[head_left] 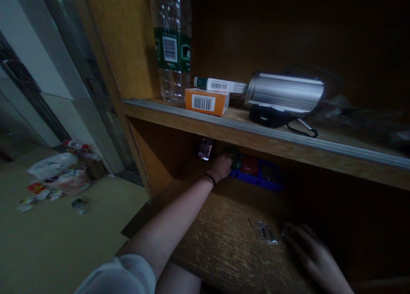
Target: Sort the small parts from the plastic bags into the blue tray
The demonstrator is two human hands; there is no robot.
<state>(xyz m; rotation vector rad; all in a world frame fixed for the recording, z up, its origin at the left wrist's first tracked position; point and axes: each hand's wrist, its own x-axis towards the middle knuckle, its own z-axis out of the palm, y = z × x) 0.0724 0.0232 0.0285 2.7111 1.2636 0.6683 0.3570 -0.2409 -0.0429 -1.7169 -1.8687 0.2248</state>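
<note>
My left hand [223,166], with a black band on its wrist, reaches deep into the lower compartment. Its fingers curl against a dark green thing [236,161] at the left end of a blue divided tray [251,179]; shadow hides the fingertips. A red item [250,165] and a dark item [269,172] fill the tray's other sections. Nearer to me, my right hand [306,245] hovers low over the wooden board, slightly blurred, its fingers stretched and apart. Just left of it lies a small clear plastic packet [267,233] with dark slim pieces inside.
The upper shelf edge [224,122] overhangs my left hand. On that shelf stand a plastic bottle [174,68], an orange box [206,102], a white tube [224,85], a silver cylinder [285,91] and a black case with a carabiner [269,116]. Litter surrounds a basket [75,183] on the floor.
</note>
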